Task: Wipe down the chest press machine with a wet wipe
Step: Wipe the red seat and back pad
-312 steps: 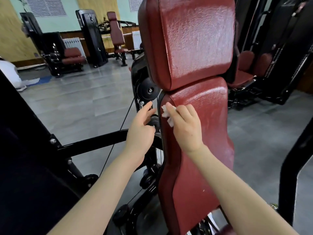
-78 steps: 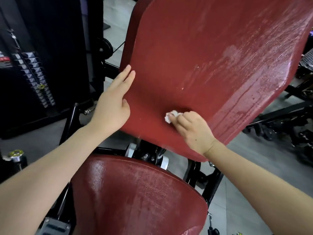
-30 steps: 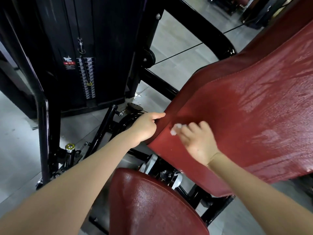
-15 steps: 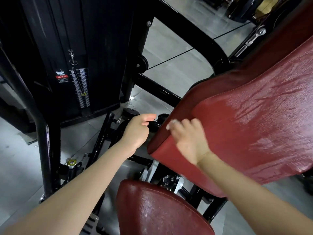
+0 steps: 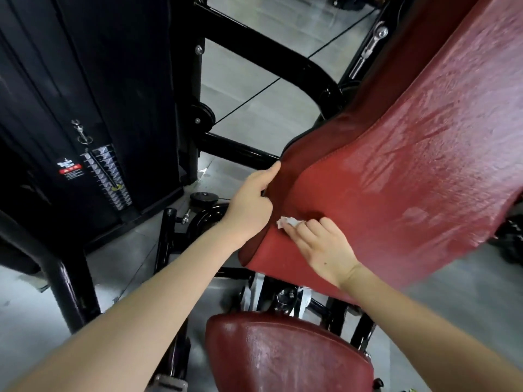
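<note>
The chest press machine's red padded backrest (image 5: 396, 171) slants across the right of the head view, its surface streaked wet. My right hand (image 5: 322, 247) presses a small crumpled white wet wipe (image 5: 287, 222) against the pad's lower left corner, the wipe pinched under its fingertips. My left hand (image 5: 249, 205) grips the pad's left side edge just beside the wipe, thumb along the edge and fingers behind it. The red seat pad (image 5: 285, 355) lies below both hands.
The black weight stack (image 5: 104, 176) with its shroud stands at the left. Black frame tubes (image 5: 243, 151) and a thin cable (image 5: 254, 97) cross behind the pad. A black upright post (image 5: 68, 290) stands at lower left. Grey floor (image 5: 249, 75) shows between them.
My right hand has slid the wipe down the pad's left edge toward its lower corner. My left hand has come off the black knob area and taken hold of the pad's side edge.
</note>
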`<state>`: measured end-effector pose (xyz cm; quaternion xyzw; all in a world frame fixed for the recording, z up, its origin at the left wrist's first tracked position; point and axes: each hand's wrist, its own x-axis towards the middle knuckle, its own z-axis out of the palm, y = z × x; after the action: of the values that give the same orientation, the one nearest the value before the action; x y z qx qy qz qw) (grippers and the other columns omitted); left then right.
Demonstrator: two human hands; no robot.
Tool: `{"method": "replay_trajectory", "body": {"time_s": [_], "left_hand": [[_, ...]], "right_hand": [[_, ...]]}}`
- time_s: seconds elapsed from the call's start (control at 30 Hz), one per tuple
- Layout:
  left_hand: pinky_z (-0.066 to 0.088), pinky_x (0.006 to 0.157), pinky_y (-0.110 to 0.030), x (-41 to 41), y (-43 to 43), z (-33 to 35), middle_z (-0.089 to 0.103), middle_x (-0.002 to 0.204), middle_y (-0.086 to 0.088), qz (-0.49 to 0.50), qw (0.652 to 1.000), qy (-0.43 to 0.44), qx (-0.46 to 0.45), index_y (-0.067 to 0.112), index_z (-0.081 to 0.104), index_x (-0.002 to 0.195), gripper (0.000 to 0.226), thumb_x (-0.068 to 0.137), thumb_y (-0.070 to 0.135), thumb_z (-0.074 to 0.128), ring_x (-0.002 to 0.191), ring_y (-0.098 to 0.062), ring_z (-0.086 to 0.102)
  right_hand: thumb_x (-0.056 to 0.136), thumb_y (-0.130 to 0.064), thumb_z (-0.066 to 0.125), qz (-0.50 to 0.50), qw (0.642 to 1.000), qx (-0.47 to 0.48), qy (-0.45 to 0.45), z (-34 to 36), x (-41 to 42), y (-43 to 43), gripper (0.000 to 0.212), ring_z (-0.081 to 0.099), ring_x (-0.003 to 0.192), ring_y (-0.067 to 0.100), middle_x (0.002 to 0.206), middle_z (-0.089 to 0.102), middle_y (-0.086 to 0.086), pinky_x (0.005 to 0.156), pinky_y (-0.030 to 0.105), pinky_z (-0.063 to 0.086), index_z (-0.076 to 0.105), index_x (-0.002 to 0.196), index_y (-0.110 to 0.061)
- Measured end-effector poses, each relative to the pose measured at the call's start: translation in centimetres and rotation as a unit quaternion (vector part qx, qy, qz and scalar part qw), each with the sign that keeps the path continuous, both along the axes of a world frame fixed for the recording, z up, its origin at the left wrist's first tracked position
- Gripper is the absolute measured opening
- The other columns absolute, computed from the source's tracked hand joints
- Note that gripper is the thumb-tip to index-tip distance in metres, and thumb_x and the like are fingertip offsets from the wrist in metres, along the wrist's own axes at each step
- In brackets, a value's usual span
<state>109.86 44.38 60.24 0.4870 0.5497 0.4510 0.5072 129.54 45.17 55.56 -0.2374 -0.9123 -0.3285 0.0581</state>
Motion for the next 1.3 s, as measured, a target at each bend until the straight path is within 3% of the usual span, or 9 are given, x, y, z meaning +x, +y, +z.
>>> {"method": "replay_trajectory", "body": {"time_s": [0.1,0.3,0.5,0.57,0.67,0.8,1.0,1.2,1.3], "left_hand": [[0.029,0.106,-0.018,0.7,-0.7,-1.1,0.030,0.146,0.012,-0.016,0.995,0.082,0.047,0.036,0.022,0.145,0.068,0.093,-0.002,0.042,0.126,0.001,0.035],[0.015,0.102,-0.022,3.5,-2.2,-4.7,-0.007,0.156,0.013,0.005,0.956,0.250,0.152,0.043,-0.017,0.135,0.093,0.085,0.043,0.061,0.143,-0.010,0.006],[0.027,0.100,-0.029,4.4,-2.3,-8.7,0.000,0.158,0.004,0.084,0.926,0.295,0.219,0.041,-0.010,0.138,0.087,0.087,0.037,0.060,0.141,-0.019,0.017],[0.030,0.101,-0.031,4.6,-2.6,-10.0,0.004,0.158,0.000,0.092,0.925,0.290,0.226,0.042,-0.009,0.138,0.087,0.087,0.034,0.062,0.141,-0.022,0.021],[0.026,0.102,-0.027,5.0,-2.6,-11.2,0.005,0.158,-0.002,0.113,0.924,0.281,0.234,0.043,-0.008,0.138,0.088,0.087,0.031,0.063,0.141,-0.020,0.020],[0.023,0.099,-0.022,5.8,-2.8,-12.0,0.004,0.158,0.001,0.146,0.926,0.258,0.236,0.041,-0.002,0.143,0.081,0.090,0.030,0.058,0.141,-0.016,0.019],[0.022,0.100,-0.025,5.1,-2.2,-13.5,0.011,0.157,-0.001,0.155,0.908,0.270,0.281,0.035,0.005,0.148,0.080,0.089,0.032,0.059,0.139,-0.020,0.024],[0.019,0.105,-0.024,4.5,-1.6,-14.6,0.015,0.156,-0.004,0.151,0.899,0.257,0.321,0.033,0.011,0.149,0.079,0.088,0.029,0.061,0.141,-0.019,0.022],[0.020,0.108,-0.027,4.3,-1.3,-15.0,0.016,0.155,-0.004,0.154,0.895,0.247,0.339,0.033,0.013,0.149,0.078,0.088,0.028,0.062,0.141,-0.019,0.023]], "right_hand": [[0.094,0.003,0.019,-0.029,1.000,0.006,-0.004,0.3,3.7,-0.3,0.046,0.031,0.069,0.022,0.085,0.042,0.005,0.063,0.033,0.023,0.039,0.135,-0.005],[0.080,0.010,0.057,-0.111,0.969,0.012,0.218,-6.3,1.7,-2.4,0.051,0.039,0.057,0.019,0.078,0.045,0.005,0.058,0.031,0.027,0.046,0.128,0.000],[0.097,0.003,0.020,-0.063,0.993,0.001,0.101,-13.5,2.7,-4.8,0.043,0.038,0.069,0.020,0.081,0.047,0.004,0.063,0.032,0.028,0.044,0.132,-0.003],[0.095,0.003,0.027,-0.058,0.994,0.003,0.097,-13.0,4.4,-5.0,0.041,0.039,0.067,0.021,0.076,0.047,0.003,0.059,0.033,0.029,0.051,0.127,-0.006],[0.078,0.006,0.057,-0.143,0.970,0.017,0.194,-9.7,10.5,-5.0,0.036,0.048,0.045,0.024,0.058,0.050,0.006,0.044,0.030,0.029,0.059,0.112,-0.008],[0.091,0.011,0.049,-0.216,0.895,0.105,0.376,-7.4,16.1,-4.1,0.035,0.043,0.050,0.028,0.065,0.052,0.013,0.051,0.036,0.032,0.056,0.123,0.000],[0.089,0.003,0.048,-0.100,0.960,0.077,0.250,-14.9,13.4,-5.5,0.040,0.050,0.055,0.025,0.072,0.060,0.009,0.049,0.033,0.037,0.042,0.129,-0.001],[0.081,0.013,0.052,-0.214,0.830,0.261,0.444,-1.9,17.1,0.1,0.041,0.051,0.060,0.031,0.071,0.055,0.017,0.061,0.033,0.029,0.061,0.119,0.001],[0.084,0.011,0.052,-0.210,0.813,0.279,0.467,-0.8,17.6,0.6,0.039,0.049,0.064,0.030,0.072,0.055,0.016,0.062,0.028,0.026,0.062,0.120,0.001]]}}
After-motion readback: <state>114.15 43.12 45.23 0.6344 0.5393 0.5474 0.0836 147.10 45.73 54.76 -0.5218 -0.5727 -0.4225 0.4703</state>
